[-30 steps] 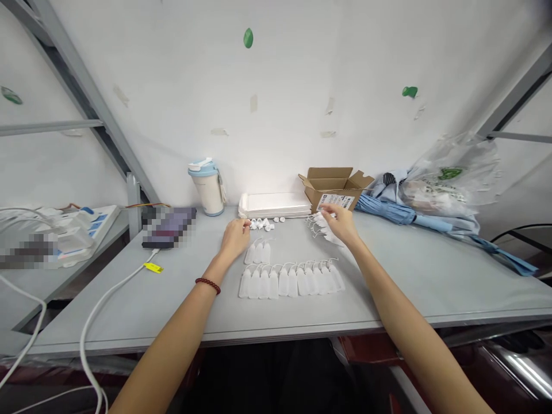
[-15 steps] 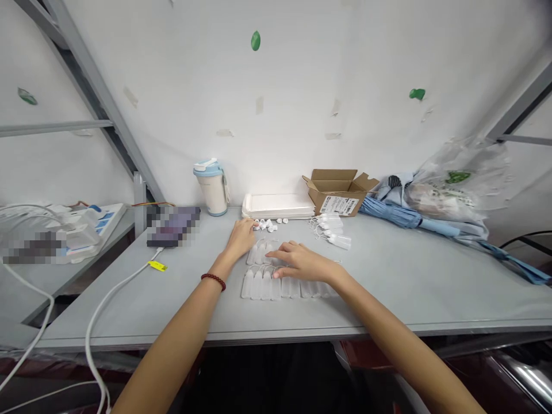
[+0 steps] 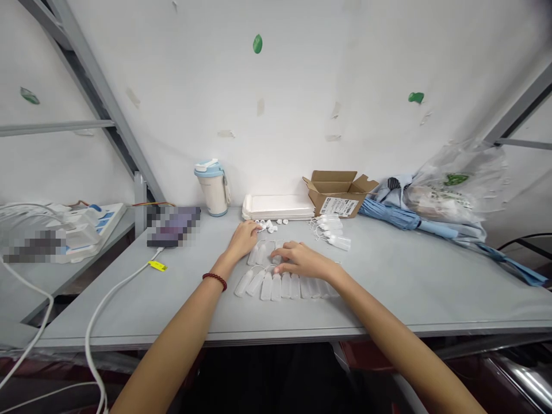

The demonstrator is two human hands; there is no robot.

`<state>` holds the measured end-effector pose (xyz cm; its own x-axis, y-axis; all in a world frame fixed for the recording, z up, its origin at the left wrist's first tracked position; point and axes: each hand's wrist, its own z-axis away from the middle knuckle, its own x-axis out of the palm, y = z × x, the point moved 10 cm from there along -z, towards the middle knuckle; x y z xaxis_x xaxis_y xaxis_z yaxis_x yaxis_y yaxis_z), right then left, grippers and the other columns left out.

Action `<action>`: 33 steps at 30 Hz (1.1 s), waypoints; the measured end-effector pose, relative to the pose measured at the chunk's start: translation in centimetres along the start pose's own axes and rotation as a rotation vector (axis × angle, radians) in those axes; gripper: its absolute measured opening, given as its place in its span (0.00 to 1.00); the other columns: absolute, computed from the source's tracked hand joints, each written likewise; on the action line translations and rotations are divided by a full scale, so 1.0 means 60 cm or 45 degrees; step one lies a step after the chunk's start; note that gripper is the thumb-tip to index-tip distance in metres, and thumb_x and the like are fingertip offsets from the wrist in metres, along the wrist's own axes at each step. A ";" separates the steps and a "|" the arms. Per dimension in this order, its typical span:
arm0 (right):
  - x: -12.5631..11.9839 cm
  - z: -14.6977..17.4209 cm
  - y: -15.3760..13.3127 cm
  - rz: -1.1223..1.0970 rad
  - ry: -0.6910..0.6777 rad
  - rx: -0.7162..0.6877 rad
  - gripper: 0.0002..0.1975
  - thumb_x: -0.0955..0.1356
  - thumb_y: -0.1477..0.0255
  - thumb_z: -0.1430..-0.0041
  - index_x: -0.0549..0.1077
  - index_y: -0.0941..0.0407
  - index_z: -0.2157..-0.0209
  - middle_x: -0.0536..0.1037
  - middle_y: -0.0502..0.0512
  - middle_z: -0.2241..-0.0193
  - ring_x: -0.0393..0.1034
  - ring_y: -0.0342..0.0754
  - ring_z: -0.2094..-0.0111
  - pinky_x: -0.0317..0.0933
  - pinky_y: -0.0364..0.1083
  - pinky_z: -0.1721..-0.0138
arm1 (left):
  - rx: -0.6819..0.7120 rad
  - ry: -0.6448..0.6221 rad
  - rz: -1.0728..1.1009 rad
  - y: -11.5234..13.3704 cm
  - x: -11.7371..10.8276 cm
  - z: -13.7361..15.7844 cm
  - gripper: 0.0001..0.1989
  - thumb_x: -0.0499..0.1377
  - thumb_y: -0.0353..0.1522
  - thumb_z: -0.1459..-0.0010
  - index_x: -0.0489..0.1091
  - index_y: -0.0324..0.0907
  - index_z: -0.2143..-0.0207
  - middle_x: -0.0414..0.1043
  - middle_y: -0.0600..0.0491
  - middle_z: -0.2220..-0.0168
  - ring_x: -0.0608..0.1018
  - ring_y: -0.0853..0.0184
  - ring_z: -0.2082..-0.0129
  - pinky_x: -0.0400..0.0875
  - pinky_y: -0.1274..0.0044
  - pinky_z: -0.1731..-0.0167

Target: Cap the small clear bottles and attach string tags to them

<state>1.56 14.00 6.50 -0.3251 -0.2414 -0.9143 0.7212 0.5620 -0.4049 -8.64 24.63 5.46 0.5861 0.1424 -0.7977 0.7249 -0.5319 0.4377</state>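
Note:
My left hand (image 3: pixel 245 237), a dark red bead bracelet at its wrist, lies low over the table, fingers stretched forward, their tips beside small white caps (image 3: pixel 271 226). I see nothing held in it. My right hand (image 3: pixel 305 261) hovers over the small translucent squeeze bottles, thumb and forefinger apart. Its fingertips are close to a bottle in the back group. The front row of bottles (image 3: pixel 276 286) lies side by side with thin white loops at the necks; its right part is partly covered by my right hand. Two bottles (image 3: pixel 255 255) lie behind the row's left end.
Several capped bottles (image 3: pixel 334 233) lie in front of an open cardboard box (image 3: pixel 340 195). A stack of white trays (image 3: pixel 280 207) rests against the wall. A cup (image 3: pixel 213 190) and a phone (image 3: pixel 175 227) with a cable stand left; a folded blue umbrella (image 3: pixel 397 215) lies right.
The front row's two left bottles now slant and lie apart from the others. In the back group, one bottle has separated to the right. Both hands have shifted slightly right.

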 end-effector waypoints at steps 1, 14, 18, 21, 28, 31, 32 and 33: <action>-0.001 0.000 0.003 -0.007 0.000 0.013 0.23 0.61 0.54 0.41 0.70 0.53 0.51 0.70 0.58 0.65 0.64 0.53 0.59 0.55 0.53 0.54 | -0.003 -0.012 0.013 -0.001 0.002 0.000 0.19 0.47 0.23 0.46 0.75 0.40 0.60 0.73 0.49 0.56 0.72 0.63 0.55 0.65 0.71 0.51; -0.043 0.008 0.024 -0.224 0.292 0.020 0.15 0.61 0.64 0.38 0.73 0.55 0.57 0.70 0.53 0.70 0.65 0.45 0.68 0.58 0.44 0.65 | -0.130 0.013 0.129 0.002 -0.014 0.004 0.16 0.49 0.24 0.48 0.76 0.41 0.65 0.75 0.49 0.60 0.74 0.63 0.60 0.67 0.71 0.56; -0.073 0.018 0.034 -0.318 0.471 0.034 0.11 0.63 0.65 0.40 0.71 0.55 0.61 0.71 0.50 0.72 0.65 0.44 0.69 0.57 0.43 0.66 | -0.265 0.083 0.420 0.010 -0.033 0.011 0.07 0.56 0.30 0.51 0.73 0.40 0.69 0.76 0.50 0.66 0.74 0.64 0.67 0.68 0.72 0.62; -0.085 0.025 0.046 -0.461 0.569 0.052 0.08 0.65 0.65 0.43 0.69 0.54 0.63 0.70 0.48 0.74 0.65 0.44 0.70 0.57 0.44 0.64 | -0.303 0.015 0.843 0.030 -0.024 0.016 0.07 0.60 0.34 0.53 0.69 0.39 0.71 0.74 0.52 0.73 0.74 0.67 0.72 0.68 0.74 0.68; -0.076 0.026 0.055 -1.034 0.525 0.039 0.09 0.67 0.66 0.46 0.64 0.55 0.68 0.73 0.50 0.71 0.70 0.44 0.71 0.61 0.47 0.63 | -0.466 -0.209 1.403 0.061 0.003 0.033 0.17 0.67 0.39 0.58 0.69 0.37 0.70 0.75 0.50 0.74 0.75 0.69 0.73 0.70 0.74 0.68; -0.069 0.025 0.048 -1.117 0.448 0.042 0.08 0.67 0.67 0.46 0.64 0.56 0.67 0.74 0.51 0.71 0.71 0.45 0.71 0.62 0.48 0.62 | -0.461 -0.237 1.441 0.065 0.005 0.034 0.18 0.67 0.39 0.57 0.72 0.36 0.66 0.75 0.49 0.71 0.76 0.68 0.70 0.70 0.73 0.65; -0.066 0.024 0.046 -1.128 0.419 0.044 0.09 0.67 0.67 0.46 0.64 0.56 0.67 0.74 0.51 0.71 0.71 0.45 0.71 0.62 0.49 0.61 | -0.456 -0.239 1.438 0.065 0.005 0.034 0.19 0.67 0.40 0.57 0.73 0.36 0.65 0.75 0.49 0.70 0.76 0.67 0.69 0.70 0.73 0.64; -0.064 0.023 0.044 -1.136 0.393 0.043 0.09 0.67 0.67 0.46 0.64 0.56 0.66 0.74 0.51 0.70 0.71 0.45 0.71 0.62 0.49 0.61 | -0.449 -0.238 1.430 0.066 0.005 0.034 0.20 0.66 0.40 0.56 0.73 0.37 0.64 0.75 0.49 0.70 0.76 0.67 0.68 0.70 0.72 0.64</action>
<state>5.58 15.30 8.90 -0.9096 -0.3490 -0.2257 0.1433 0.2463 -0.9585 -6.31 20.86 6.10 0.9157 -0.3957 0.0694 -0.0833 -0.0181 0.9964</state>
